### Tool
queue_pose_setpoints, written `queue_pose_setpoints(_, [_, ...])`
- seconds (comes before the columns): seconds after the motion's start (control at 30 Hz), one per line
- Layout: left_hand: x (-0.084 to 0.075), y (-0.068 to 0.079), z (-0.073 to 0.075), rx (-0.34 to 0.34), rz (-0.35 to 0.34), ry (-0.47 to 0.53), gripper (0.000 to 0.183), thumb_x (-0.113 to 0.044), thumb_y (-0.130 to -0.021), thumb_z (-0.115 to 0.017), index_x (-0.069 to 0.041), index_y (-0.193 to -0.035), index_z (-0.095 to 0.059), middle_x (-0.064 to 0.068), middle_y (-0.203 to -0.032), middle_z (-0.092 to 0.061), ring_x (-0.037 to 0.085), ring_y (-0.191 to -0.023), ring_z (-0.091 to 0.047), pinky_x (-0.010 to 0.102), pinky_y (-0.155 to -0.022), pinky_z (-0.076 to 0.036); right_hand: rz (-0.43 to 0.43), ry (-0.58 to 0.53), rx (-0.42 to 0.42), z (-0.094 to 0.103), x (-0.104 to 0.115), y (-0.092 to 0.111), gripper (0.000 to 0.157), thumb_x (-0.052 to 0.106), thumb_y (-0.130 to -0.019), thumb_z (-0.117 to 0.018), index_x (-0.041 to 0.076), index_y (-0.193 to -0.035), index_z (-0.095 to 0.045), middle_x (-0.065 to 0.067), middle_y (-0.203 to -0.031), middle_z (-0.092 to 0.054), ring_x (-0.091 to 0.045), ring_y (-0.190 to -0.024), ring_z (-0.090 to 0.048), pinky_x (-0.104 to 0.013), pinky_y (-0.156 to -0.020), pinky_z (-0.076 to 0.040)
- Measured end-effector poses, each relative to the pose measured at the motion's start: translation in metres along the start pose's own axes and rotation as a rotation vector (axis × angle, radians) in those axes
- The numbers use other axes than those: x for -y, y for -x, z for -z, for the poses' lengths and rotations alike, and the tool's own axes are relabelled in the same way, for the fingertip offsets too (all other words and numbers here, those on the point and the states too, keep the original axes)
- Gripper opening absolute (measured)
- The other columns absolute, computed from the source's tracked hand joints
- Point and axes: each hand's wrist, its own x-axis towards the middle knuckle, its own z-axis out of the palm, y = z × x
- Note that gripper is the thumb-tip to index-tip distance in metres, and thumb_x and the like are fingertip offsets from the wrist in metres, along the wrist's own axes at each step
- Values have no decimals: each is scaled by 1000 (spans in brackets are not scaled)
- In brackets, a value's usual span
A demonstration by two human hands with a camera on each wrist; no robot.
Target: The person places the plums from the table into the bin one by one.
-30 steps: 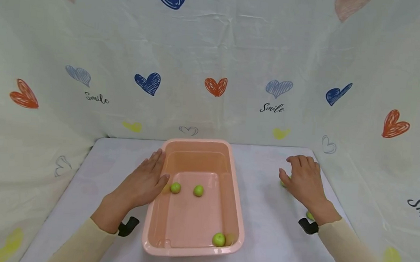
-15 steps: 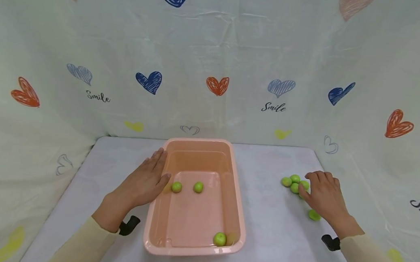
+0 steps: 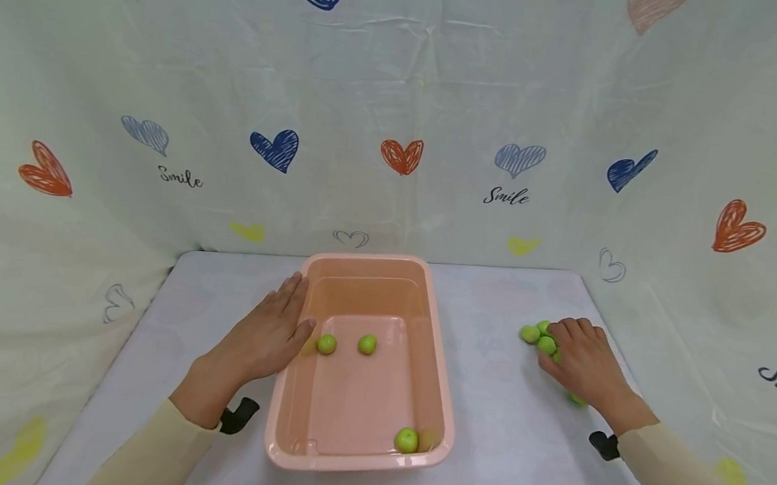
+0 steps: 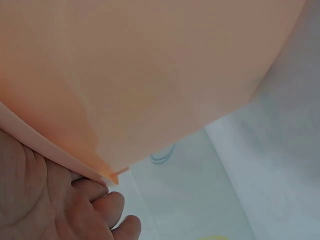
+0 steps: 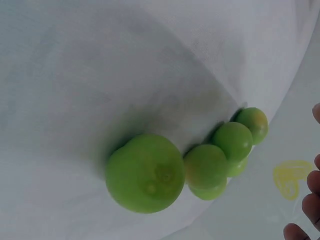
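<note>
Over the three o'clock side of the pale, cloth-covered table (image 3: pixel 485 414), we see the right hand (image 3: pixel 583 365) poised low above a loose group of small, round, smooth-skinned green fruits (image 3: pixel 547 345). We judge the step in hand to be picking from this group; the next move seems to call for closing thumb and fingers round one fruit without rolling its neighbours away. The fingers (image 5: pixel 311 206) are loosely bent and spread only partway, and we find no fruit held among them; whether a fingertip grazes one, we cannot tell. From this hand, the group lies at ten o'clock, partly covered, and a lone green fruit (image 5: pixel 145 172) sits at six o'clock, below the palm.

Farther out, at nine o'clock, we have the glossy pink, rectangular, plastic-looking basin (image 3: pixel 357 406). Our left hand (image 3: pixel 267 339) rests against its rim at ten o'clock, fingers straight. Inside lie three more green fruits, perhaps placed already: one (image 3: pixel 326 344) towards nine o'clock, one (image 3: pixel 367 345) near the middle, one (image 3: pixel 406 441) in the five o'clock corner. Beyond, at twelve o'clock, hangs a white heart-printed sheet (image 3: pixel 337 201).
</note>
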Motion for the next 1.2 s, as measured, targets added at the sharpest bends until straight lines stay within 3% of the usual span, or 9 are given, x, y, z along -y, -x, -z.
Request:
queue_pose_setpoints(0.33, [0,0,0,1,2,8,70,-29,-112,-43,13,-163,-19,31,-171,-19,47,-159,-22,62,-128,-24,-10,71,69,-18,-1,-20,41,20,-83,-80,-3,-113,-63,-19,-110,-65,-42,-105,-55,-59,-88,-45])
queue_pose_setpoints(0.67, [0,0,-1,8,7,0,70,-30,-113,-42,12,-163,-18,30,-172,-18,47,-159,-22,62,-128,-24,-7,206,215,-27,0,-32,32,23,-87,-77,1,-95,-55,-16,-98,-57,-37,-99,-49,-55,-87,-42])
queue_pose_setpoints(1.2, [-1,0,1,13,6,15,70,-30,-113,-42,13,-163,-18,31,-172,-18,47,-160,-21,62,-128,-24,10,267,214,-38,4,-36,25,14,-84,-73,0,-84,-52,-12,-84,-48,-35,-89,-46,-50,-80,-40])
